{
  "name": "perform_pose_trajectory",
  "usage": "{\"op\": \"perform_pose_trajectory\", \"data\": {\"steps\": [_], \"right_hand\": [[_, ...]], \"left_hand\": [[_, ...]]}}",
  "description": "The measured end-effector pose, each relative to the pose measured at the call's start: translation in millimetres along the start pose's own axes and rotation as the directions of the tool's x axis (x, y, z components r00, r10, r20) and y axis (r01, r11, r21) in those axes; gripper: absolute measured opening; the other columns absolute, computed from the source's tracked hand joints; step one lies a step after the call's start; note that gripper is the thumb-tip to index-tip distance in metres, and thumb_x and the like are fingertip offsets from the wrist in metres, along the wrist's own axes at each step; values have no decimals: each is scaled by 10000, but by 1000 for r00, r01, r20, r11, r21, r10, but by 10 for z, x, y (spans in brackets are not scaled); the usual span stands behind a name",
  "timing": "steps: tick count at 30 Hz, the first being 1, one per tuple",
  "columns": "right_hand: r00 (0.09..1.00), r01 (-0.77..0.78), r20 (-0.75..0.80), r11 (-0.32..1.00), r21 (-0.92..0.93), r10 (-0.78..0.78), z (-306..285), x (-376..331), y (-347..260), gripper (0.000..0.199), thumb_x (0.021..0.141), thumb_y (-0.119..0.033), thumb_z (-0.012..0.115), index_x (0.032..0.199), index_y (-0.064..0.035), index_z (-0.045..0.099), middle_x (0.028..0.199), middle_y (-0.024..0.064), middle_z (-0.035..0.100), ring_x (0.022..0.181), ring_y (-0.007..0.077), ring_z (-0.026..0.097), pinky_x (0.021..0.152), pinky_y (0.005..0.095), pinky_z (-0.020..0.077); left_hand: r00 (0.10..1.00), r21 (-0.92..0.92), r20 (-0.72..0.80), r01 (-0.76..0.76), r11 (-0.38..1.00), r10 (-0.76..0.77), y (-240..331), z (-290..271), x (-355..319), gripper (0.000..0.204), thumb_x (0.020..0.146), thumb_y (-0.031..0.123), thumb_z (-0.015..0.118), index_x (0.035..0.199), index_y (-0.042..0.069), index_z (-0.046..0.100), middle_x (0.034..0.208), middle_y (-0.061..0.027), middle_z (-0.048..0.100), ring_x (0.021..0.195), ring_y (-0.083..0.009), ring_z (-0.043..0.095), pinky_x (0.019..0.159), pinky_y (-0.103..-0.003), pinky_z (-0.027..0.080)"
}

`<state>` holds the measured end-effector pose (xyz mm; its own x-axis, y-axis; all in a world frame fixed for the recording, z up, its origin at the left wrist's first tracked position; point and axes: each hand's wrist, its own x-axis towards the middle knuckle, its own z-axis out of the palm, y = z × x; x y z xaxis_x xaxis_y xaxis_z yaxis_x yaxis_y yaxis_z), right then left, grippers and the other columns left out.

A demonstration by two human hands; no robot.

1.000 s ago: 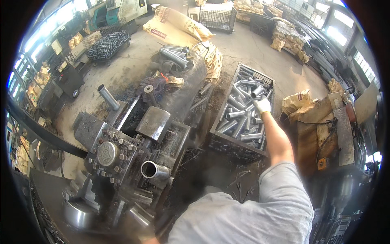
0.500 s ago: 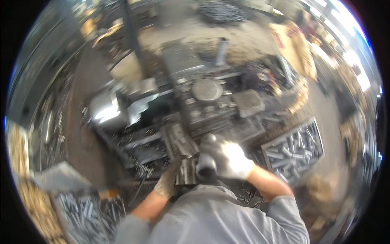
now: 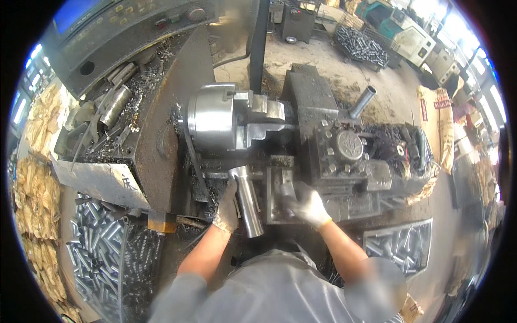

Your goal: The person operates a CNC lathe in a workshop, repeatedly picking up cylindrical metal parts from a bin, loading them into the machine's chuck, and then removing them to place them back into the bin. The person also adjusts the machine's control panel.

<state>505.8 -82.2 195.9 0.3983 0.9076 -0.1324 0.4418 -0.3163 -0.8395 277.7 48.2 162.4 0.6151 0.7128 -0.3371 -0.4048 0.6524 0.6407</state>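
head view: gloved left hand (image 3: 227, 209) grips a steel tube (image 3: 246, 200) just below the lathe chuck (image 3: 215, 117), not yet loaded; right hand (image 3: 307, 203) is closed on a carriage handle (image 3: 286, 189).

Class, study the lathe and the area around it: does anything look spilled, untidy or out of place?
Yes. Curly metal swarf lies heaped on the tray left of the chuck, mixed with loose tubes. More swarf piles up right of the tool post. Nothing looks broken.
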Motion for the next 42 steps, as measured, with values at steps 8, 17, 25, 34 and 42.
{"op": "perform_pose_trajectory", "data": {"steps": [8,17,25,34,42], "right_hand": [[973,-140,207,974,178,102,-317,317,-979,823,738,-414,927,1360,32,623,1123,197,764,1023,290,745,933,417,588],[833,496,221,505,-707,-508,-1933,1472,-1465,634,753,-207,833,1315,-40,590,1099,200,724,909,360,762,798,458,638],[831,502,555,399,-767,22,-1485,2647,-962,684,662,-383,869,1216,-16,709,1066,246,780,1039,388,764,881,476,618],[705,490,696,615,-617,137,-1371,2934,-687,660,718,-465,867,1150,22,757,1014,254,778,936,385,761,844,470,588],[788,441,596,818,-369,-156,-1027,3015,-630,816,702,-275,866,1430,-13,608,1151,195,776,989,267,735,840,409,589]], "left_hand": [[933,63,235,-295,953,273,217,1247,87,738,1111,614,451,1582,46,466,1509,-129,565,1357,-266,547,1175,-417,423],[441,797,591,-188,-574,676,1428,1725,1954,349,969,306,709,1149,14,645,1072,-224,705,1014,-402,709,855,-526,588],[256,632,710,-643,-433,656,917,1462,826,425,839,-28,767,1256,25,705,1206,-232,724,1086,-428,715,908,-485,608],[656,-164,-659,-603,781,368,-563,-2003,-1036,530,1067,658,432,882,189,596,871,-20,661,857,-250,649,741,-462,516],[678,-96,-674,-472,876,291,54,-2572,-1669,388,1074,545,541,1151,191,678,901,-16,630,830,-208,615,764,-396,499]]}}
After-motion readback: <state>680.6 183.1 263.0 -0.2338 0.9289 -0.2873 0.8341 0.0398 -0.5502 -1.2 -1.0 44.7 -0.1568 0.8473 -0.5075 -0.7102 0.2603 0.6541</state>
